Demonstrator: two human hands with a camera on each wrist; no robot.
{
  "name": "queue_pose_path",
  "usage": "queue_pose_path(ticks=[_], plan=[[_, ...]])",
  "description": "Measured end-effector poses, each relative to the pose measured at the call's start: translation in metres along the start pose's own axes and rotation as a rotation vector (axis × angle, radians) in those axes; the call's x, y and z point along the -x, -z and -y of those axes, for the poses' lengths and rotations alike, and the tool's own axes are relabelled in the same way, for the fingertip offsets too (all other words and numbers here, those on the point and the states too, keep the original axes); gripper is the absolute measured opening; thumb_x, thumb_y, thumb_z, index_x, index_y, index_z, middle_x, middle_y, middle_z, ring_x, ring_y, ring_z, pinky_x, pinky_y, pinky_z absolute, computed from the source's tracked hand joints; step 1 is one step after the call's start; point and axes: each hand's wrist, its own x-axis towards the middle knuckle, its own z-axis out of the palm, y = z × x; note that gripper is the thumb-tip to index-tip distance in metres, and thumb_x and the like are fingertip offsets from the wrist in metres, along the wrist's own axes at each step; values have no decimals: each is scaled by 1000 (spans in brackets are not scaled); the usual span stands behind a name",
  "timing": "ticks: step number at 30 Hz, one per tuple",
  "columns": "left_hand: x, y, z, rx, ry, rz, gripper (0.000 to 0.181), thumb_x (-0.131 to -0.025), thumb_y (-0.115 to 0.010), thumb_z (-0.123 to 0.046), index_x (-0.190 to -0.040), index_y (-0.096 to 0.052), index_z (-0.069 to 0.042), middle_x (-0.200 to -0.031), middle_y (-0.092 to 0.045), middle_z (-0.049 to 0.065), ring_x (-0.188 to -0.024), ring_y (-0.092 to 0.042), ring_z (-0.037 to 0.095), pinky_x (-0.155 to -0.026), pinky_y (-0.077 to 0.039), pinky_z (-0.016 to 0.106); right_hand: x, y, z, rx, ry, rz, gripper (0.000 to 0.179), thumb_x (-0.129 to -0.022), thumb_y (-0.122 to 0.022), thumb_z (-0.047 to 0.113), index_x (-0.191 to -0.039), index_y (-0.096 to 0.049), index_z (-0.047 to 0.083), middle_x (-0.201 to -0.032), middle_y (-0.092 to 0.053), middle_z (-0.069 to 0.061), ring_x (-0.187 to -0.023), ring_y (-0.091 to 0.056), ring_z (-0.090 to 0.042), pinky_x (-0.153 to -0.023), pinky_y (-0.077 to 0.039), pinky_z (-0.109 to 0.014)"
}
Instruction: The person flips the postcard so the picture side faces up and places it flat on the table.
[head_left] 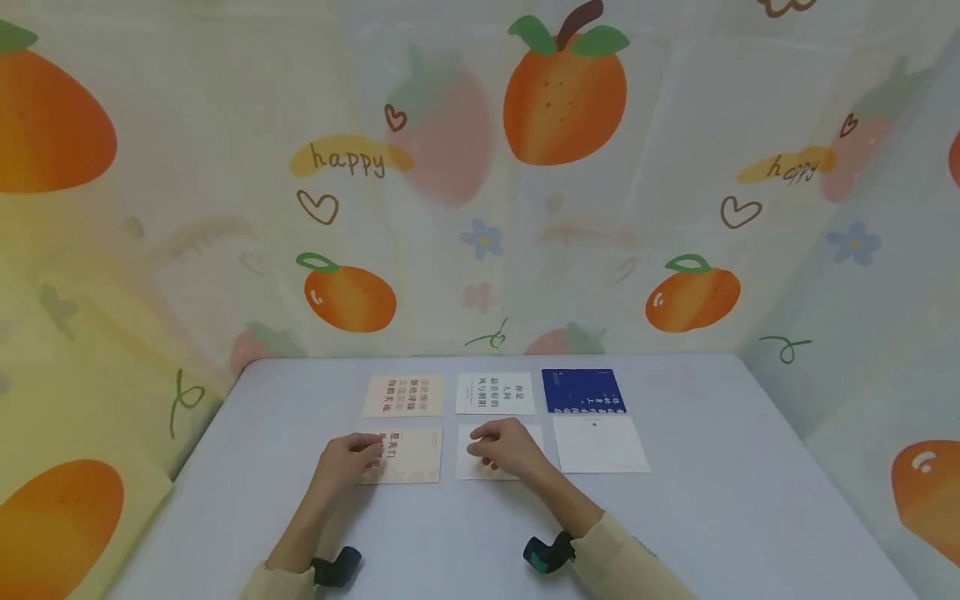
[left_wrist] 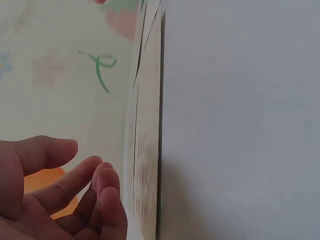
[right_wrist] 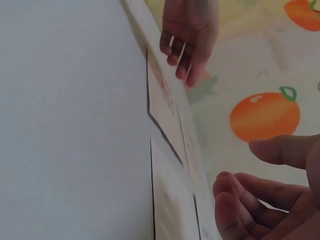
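Several cards lie flat in two rows. My left hand [head_left: 347, 460] hovers over the left edge of the front-left cream card [head_left: 416, 457], fingers loosely bent, thumb apart, holding nothing. Above the front-middle white card [head_left: 531, 437] is my right hand [head_left: 510, 450], also holding nothing and hiding part of that card. At front right lies a mostly blank white card [head_left: 602, 446]. Behind are a cream card with brown lettering [head_left: 403, 395], a white card with dark lettering [head_left: 495, 393] and a dark blue card [head_left: 583, 390]. In the left wrist view, the left hand [left_wrist: 65, 192] has relaxed fingers.
The cards lie on a white table [head_left: 712, 500]. A fruit-print cloth [head_left: 585, 208] hangs behind and at both sides of it. Dark wrist cameras [head_left: 549, 553] sit at both sleeves. Card edges meet or nearly meet at the right.
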Motion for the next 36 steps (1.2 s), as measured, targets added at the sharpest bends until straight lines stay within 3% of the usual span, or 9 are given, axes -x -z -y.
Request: queue_pose_path(ticks=[6, 20, 28, 36], plan=[[3, -21, -11, 35, -39, 27, 28, -92, -60, -14, -114, -67, 2, -102, -68, 18, -82, -65, 20, -62, -52, 25, 4, 17, -13, 40, -5, -24, 33, -86, -70, 16, -113, -68, -3, -86, -70, -14, -67, -61, -16, -60, -51, -25], [8, -56, -40, 27, -127, 142, 26, -91, -62, -16, -111, -68, -1, -94, -68, 11, -75, -61, 15, -60, -50, 25, 14, 53, -29, 147, -128, -181, 34, -86, -71, 18, -114, -67, -1, -83, -67, -6, -66, -59, -16, -56, -46, -24], [13, -71, -53, 29, -90, 208, 28, -92, -62, -16, -114, -66, 1, -87, -66, 9, -68, -58, 14, -60, -49, 25, 19, 60, -39, 187, -208, -202, 37, -87, -70, 22, -117, -66, -1, -90, -66, -8, -66, -57, -15, -56, -45, -23], [17, -84, -61, -20, -46, 194, 33, -90, -62, -20, -114, -64, 3, -93, -67, 10, -70, -59, 15, -64, -50, 26, 22, 59, -42, 213, -224, -216, 43, -87, -69, 23, -121, -63, -2, -100, -69, -14, -68, -60, -15, -59, -47, -25]])
